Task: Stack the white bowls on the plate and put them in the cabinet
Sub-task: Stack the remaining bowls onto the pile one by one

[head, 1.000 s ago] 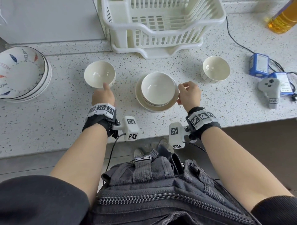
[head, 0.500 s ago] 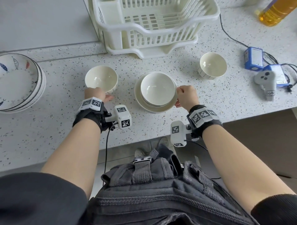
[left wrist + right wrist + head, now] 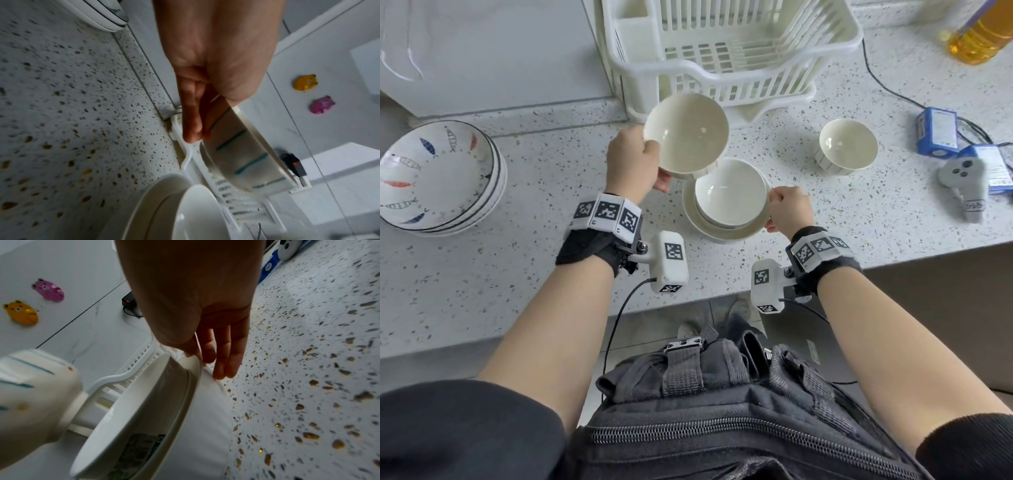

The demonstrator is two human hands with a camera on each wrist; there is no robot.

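Note:
My left hand [image 3: 645, 166] grips a white bowl [image 3: 686, 132] by its near rim, tilted in the air just above and left of the plate [image 3: 722, 234]. In the left wrist view the thumb and fingers [image 3: 193, 123] pinch this green-striped bowl [image 3: 246, 155]. A second white bowl [image 3: 729, 193] sits in the plate on the counter. My right hand [image 3: 777, 207] pinches the plate's right rim; in the right wrist view the thumb lies on the rim and the fingers [image 3: 224, 356] reach beneath the plate [image 3: 207, 415]. A third white bowl [image 3: 847, 147] stands alone to the right.
A white dish rack [image 3: 722, 51] stands right behind the held bowl. Several fish-patterned plates [image 3: 438, 178] are stacked at the far left. An oil bottle [image 3: 983, 37], blue boxes [image 3: 938, 132], a grey controller [image 3: 962, 181] and cables lie at the right. The counter edge runs near my wrists.
My left hand has taken hold of the left bowl, lifted it off the counter and carried it right, toward the plate. My right hand has stayed at the plate's rim.

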